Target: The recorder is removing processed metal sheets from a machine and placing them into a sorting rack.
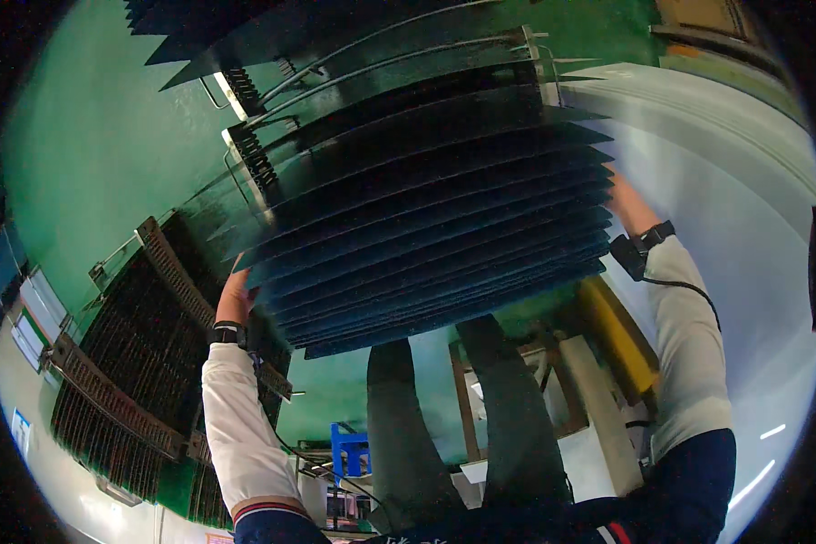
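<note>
Hands (236,295) (627,204) | grip stack of dark sheets (435,218) | green floor (100,136)

The person wears long white sleeves (236,426) that end at the wrists, with dark navy cloth over the upper arms. A red and white striped band edges the navy at the left arm. Each wrist carries a black strap: the left wristband (228,334) is narrow, the right wristband (641,245) holds a small black box, from which a thin black cable (689,288) runs along the sleeve. Dark grey trousers (480,426) cover the legs.
</note>
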`<state>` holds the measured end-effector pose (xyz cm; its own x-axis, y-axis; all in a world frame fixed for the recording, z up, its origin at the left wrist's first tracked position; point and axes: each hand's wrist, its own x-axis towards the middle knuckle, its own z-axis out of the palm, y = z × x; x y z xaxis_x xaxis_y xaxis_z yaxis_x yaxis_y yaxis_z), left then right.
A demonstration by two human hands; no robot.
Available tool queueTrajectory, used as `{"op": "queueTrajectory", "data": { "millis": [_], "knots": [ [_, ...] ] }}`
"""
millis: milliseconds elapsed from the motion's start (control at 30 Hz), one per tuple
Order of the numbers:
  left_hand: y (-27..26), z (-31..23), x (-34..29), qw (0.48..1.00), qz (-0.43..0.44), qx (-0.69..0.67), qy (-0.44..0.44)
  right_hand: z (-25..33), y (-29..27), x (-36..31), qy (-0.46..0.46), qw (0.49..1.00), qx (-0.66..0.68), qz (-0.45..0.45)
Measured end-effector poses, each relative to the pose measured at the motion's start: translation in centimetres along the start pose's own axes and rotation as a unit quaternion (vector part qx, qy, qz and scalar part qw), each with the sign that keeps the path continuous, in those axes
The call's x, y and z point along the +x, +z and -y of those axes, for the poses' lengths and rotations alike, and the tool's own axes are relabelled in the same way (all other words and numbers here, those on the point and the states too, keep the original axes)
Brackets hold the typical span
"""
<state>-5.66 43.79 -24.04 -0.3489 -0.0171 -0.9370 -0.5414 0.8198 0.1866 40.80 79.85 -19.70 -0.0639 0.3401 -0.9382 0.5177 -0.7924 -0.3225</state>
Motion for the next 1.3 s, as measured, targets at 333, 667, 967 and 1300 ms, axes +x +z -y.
{"op": "queueTrajectory", "data": {
  "millis": [333, 667, 967, 1300],
  "knots": [
    [-1.2, 0.7, 2.6, 0.985, 0.162, 0.007, 0.054, -1.9, -2.2, 0.9, -0.002, 0.998, -0.042, 0.04],
    [-0.3, -1.3, -9.1, 0.982, 0.134, 0.132, -0.007, -6.9, -5.1, -7.5, 0.06, 0.992, -0.082, 0.07],
    [-5.9, 2.6, -20.0, 0.988, 0.147, 0.039, 0.005, -10.5, -8.2, -22.6, 0.099, 0.99, -0.058, 0.083],
    [-7.6, 1.1, -38.1, 0.986, 0.146, -0.007, 0.081, -12.8, -9.1, -35.4, 0.065, 0.99, -0.026, 0.119]
  ]
}}
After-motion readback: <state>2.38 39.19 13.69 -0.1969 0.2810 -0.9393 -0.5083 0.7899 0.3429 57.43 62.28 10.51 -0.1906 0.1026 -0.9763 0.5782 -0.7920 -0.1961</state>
